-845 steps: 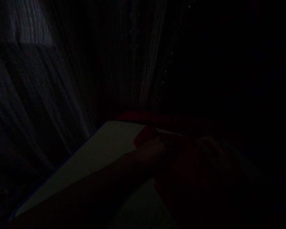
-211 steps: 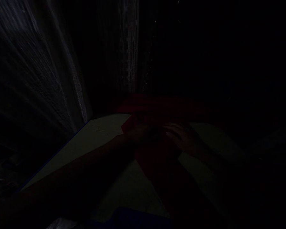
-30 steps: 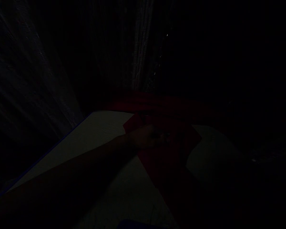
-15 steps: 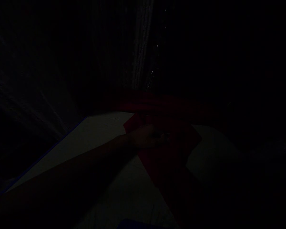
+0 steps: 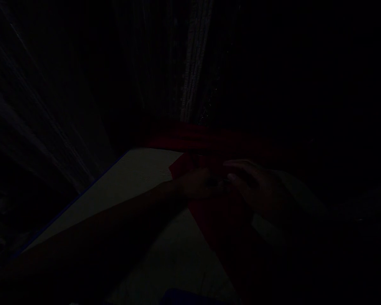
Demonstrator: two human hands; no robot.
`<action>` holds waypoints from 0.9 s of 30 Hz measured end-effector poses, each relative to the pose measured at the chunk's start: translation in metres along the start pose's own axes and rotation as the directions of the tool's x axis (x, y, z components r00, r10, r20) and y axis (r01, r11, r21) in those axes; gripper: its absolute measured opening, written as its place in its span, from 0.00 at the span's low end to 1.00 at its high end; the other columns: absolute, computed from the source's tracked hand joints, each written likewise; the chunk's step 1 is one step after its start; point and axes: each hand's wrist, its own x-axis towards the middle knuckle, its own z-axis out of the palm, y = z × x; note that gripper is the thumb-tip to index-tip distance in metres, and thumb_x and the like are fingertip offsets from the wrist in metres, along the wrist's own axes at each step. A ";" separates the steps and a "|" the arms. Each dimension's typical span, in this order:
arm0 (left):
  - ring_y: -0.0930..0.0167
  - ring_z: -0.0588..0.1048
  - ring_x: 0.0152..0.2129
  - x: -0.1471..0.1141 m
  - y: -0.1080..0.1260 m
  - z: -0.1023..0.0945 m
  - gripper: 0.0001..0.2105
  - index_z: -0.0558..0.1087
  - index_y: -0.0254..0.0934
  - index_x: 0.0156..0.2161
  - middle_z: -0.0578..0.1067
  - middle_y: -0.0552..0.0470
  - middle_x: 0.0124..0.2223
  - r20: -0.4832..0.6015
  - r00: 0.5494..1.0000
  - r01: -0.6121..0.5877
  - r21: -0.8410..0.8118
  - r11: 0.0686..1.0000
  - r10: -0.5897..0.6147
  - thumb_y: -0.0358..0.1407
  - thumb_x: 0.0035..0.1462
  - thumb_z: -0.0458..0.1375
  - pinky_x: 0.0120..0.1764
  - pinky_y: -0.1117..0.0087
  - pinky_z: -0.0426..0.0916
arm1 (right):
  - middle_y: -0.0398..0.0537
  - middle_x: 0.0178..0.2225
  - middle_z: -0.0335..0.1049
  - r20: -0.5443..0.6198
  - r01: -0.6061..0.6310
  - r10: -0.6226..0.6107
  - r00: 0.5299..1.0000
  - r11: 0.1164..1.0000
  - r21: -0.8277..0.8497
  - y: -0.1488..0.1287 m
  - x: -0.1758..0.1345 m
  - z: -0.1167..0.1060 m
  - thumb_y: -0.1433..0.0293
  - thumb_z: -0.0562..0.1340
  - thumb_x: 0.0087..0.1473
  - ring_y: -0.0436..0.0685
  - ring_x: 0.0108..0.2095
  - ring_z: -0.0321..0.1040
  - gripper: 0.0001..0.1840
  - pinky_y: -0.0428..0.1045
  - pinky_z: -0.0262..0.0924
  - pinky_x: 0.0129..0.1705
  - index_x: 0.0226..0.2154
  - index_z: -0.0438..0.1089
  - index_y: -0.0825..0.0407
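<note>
The scene is very dark. A red cloth (image 5: 216, 220) lies flat on a pale board or tabletop (image 5: 139, 169). My left hand (image 5: 197, 183) rests on the cloth with its fingers curled closed; what they hold is too dark to name. A tiny shiny thing (image 5: 226, 180) glints at its fingertips. From the right, my right hand (image 5: 262, 186) reaches in over the cloth, its thumb and index finger apart and close to that glint. I cannot tell whether the right fingertips touch it.
A blue edge (image 5: 92, 184) runs along the left side of the pale surface. More red fabric (image 5: 178, 137) is bunched along the far side. Behind it hangs a dim, streaked curtain-like sheet (image 5: 195, 63). Something blue (image 5: 186, 298) shows at the bottom.
My right hand has come into view from the right and reached the left fingertips. My left hand stays nearly in place on the cloth. The view has shifted slightly.
</note>
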 end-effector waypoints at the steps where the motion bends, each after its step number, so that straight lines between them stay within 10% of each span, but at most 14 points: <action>1: 0.76 0.65 0.24 0.000 0.000 0.000 0.18 0.72 0.33 0.30 0.68 0.57 0.27 -0.004 1.000 0.000 0.012 1.000 0.000 0.47 0.64 0.56 0.28 0.75 0.57 | 0.50 0.57 0.71 0.008 -0.018 0.018 1.000 1.000 0.003 0.011 0.002 0.008 0.59 0.55 0.69 0.61 0.56 0.70 0.19 0.61 0.68 0.57 0.55 0.71 0.48; 7: 0.76 0.67 0.26 -0.002 0.001 0.001 0.19 0.74 0.33 0.31 0.69 0.56 0.28 0.013 1.000 -0.004 0.008 1.000 0.004 0.46 0.66 0.55 0.30 0.76 0.58 | 0.47 0.58 0.71 0.139 0.019 -0.029 0.990 0.997 0.075 0.053 -0.008 0.039 0.62 0.50 0.70 0.62 0.58 0.69 0.20 0.70 0.59 0.64 0.53 0.73 0.49; 18: 0.76 0.61 0.21 -0.004 0.012 0.002 0.35 0.68 0.35 0.25 0.64 0.55 0.24 -0.055 0.976 0.201 -0.155 0.967 -0.211 0.66 0.63 0.45 0.24 0.73 0.55 | 0.50 0.50 0.76 0.048 -0.068 0.060 0.997 0.979 0.191 0.026 -0.009 0.021 0.58 0.54 0.69 0.60 0.53 0.73 0.18 0.65 0.58 0.67 0.44 0.77 0.48; 27: 0.75 0.63 0.23 -0.002 0.004 0.002 0.30 0.65 0.35 0.26 0.66 0.55 0.26 -0.049 0.993 0.109 -0.029 0.994 -0.110 0.62 0.64 0.48 0.26 0.74 0.56 | 0.43 0.32 0.73 0.084 -0.027 0.010 0.996 0.979 0.203 0.016 -0.005 0.013 0.60 0.57 0.66 0.54 0.35 0.71 0.17 0.59 0.60 0.59 0.30 0.72 0.50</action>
